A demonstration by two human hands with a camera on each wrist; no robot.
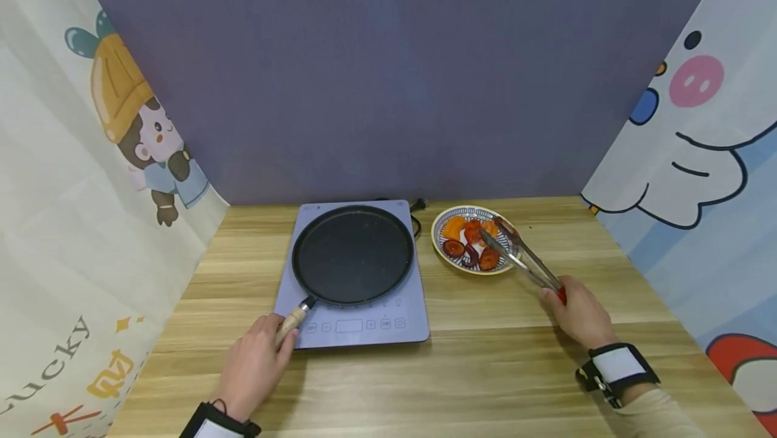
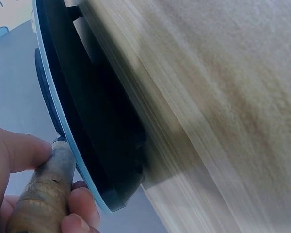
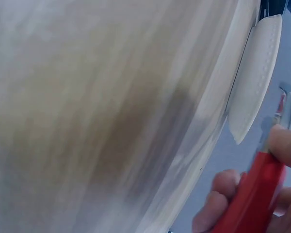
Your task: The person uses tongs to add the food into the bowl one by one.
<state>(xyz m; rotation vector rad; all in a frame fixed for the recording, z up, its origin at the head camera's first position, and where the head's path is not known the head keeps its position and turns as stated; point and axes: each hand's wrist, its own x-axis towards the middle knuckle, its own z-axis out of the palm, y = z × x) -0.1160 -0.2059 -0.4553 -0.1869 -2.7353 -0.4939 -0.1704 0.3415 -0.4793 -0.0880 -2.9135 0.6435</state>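
My left hand (image 1: 257, 360) grips the wooden handle (image 2: 43, 194) of a flat black frying pan (image 1: 352, 256). The pan sits on a grey induction cooktop (image 1: 382, 330), its handle pointing toward my left side. In my right hand (image 1: 579, 313) is a pair of metal tongs (image 1: 534, 266) with red grips (image 3: 254, 199). Their tips reach over a patterned plate (image 1: 443, 261) to the right of the cooktop. On the plate lie several orange, red and dark food pieces (image 1: 454, 248). Whether the tongs clasp a piece cannot be made out.
A wooden table (image 1: 376, 391) carries everything. Behind the cooktop lies a black power cord (image 1: 417, 215). A plain grey-purple panel (image 1: 388, 87) rises at the table's far edge, with printed curtains (image 1: 79, 222) on both sides.
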